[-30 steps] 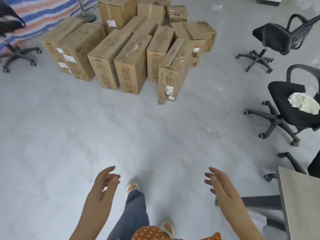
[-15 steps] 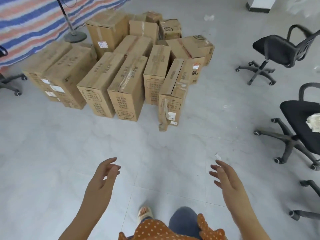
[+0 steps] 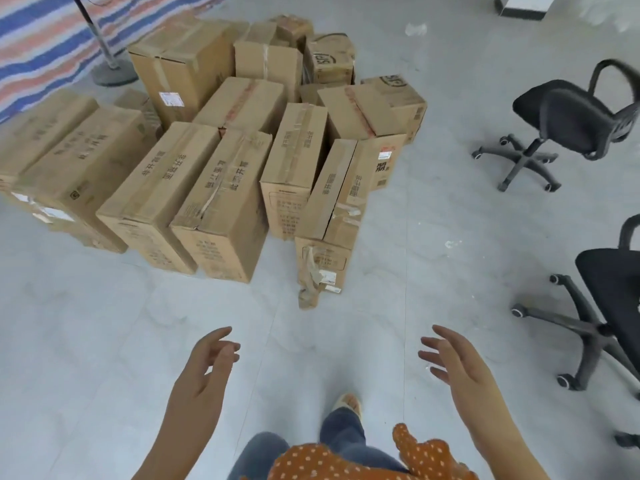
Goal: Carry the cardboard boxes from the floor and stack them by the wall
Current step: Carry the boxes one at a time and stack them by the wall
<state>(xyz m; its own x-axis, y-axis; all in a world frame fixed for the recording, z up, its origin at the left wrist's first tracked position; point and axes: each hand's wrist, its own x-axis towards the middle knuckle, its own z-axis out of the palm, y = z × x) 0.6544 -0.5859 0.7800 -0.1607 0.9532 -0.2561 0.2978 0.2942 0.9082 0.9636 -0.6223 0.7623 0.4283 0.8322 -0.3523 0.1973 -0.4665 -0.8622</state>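
Cardboard boxes (image 3: 221,206) sit clustered on the floor (image 3: 104,341), well ahead of both hands. Left hand (image 3: 204,368) and right hand (image 3: 457,365) hang empty, fingers loosely spread. Stiff and probably weighty, the boxes want gripping under opposite bottom edges; the nearest box (image 3: 325,244) has torn tape.

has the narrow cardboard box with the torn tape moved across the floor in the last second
No. The narrow cardboard box with torn tape sits against the same neighbouring cardboard boxes on the grey tiled floor; only the camera came closer.

boxes (image 3: 221,202) brown | floor (image 3: 86,341) grey | chairs (image 3: 568,116) black | tarp (image 3: 38,39) striped
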